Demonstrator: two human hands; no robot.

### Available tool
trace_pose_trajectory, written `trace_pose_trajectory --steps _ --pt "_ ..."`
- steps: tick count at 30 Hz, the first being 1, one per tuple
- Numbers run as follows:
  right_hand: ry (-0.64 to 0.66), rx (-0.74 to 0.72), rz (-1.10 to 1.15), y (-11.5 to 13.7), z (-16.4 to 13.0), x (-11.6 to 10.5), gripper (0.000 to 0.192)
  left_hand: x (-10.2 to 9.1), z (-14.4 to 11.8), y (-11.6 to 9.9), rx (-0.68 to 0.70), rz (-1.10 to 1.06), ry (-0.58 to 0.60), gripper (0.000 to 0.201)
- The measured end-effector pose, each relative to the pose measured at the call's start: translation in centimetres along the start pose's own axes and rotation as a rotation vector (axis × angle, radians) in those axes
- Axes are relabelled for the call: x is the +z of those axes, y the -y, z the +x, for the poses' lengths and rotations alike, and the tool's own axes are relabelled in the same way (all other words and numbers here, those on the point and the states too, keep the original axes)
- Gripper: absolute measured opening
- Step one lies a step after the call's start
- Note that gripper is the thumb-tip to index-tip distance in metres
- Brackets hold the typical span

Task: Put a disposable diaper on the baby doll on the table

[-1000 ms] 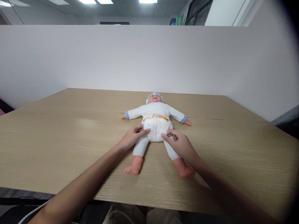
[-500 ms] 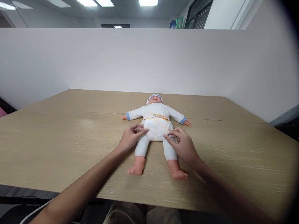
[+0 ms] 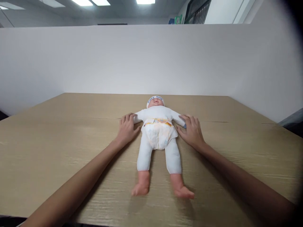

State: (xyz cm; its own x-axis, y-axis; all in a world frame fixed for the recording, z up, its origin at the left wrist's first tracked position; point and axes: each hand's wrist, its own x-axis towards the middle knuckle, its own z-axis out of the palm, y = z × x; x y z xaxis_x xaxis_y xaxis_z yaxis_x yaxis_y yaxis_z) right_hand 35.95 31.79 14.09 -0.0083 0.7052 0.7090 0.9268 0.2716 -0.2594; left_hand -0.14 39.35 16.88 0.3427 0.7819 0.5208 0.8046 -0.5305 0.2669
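Observation:
A baby doll [image 3: 156, 111] in a white suit lies on its back on the table, head away from me. Around its hips is a white diaper [image 3: 158, 134] with an orange patterned waistband across the belly. My left hand [image 3: 127, 128] rests over the doll's arm on the left, fingers laid forward and thumb apart beside the diaper. Over the other arm lies my right hand [image 3: 190, 130], its thumb and fingers spread, with a blue cuff partly showing between them. Both doll hands are hidden under mine.
The wooden table [image 3: 71, 142] has a thin seam across it behind the doll's arms. A white partition [image 3: 151, 60] rises along the far edge. Past its top are a green package [image 3: 178, 19] and ceiling lights.
Both my hands have left the diaper's sides and moved up and outward onto the doll's arms. The doll appears larger and its feet lower in view.

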Motion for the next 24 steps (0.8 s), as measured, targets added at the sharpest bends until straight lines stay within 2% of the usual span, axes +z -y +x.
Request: trace_pose_trajectory --steps 2,5,7,11,14,17,20,22,24 --pt "0.051 0.006 -0.085 -1.3 1.8 1.7 0.057 1.4 1.8 0.0 0.0 0.086 0.032 0.061" --pt "0.114 0.013 -0.133 -2.2 3.0 3.0 0.061 2.5 3.4 0.2 -0.018 0.144 0.065 0.059" --pt "0.138 0.029 -0.105 -2.3 2.9 3.1 0.059 2.5 3.7 0.7 -0.031 0.171 0.072 0.056" --pt "0.16 0.169 -0.012 -1.2 2.6 2.5 0.048 2.0 3.5 1.4 -0.083 0.206 0.112 0.053" --pt "0.155 0.265 0.014 0.2 2.9 2.2 0.04 1.2 3.4 0.6 -0.136 0.181 0.144 0.05" --pt "0.15 0.387 0.049 1.6 3.2 1.6 0.039 -0.6 3.0 -1.6 -0.242 0.082 0.153 0.042" --pt "0.163 0.467 0.122 3.0 2.8 -0.5 0.044 -3.9 1.3 -4.7 -0.33 -0.044 0.108 0.04" --pt "0.178 0.478 0.195 3.8 1.9 -2.8 0.047 -6.7 -1.0 -7.2 -0.356 -0.111 0.063 0.043" --pt "0.192 0.464 0.278 4.6 0.2 -5.8 0.049 -9.4 -4.7 -9.8 -0.35 -0.16 0.02 0.042"
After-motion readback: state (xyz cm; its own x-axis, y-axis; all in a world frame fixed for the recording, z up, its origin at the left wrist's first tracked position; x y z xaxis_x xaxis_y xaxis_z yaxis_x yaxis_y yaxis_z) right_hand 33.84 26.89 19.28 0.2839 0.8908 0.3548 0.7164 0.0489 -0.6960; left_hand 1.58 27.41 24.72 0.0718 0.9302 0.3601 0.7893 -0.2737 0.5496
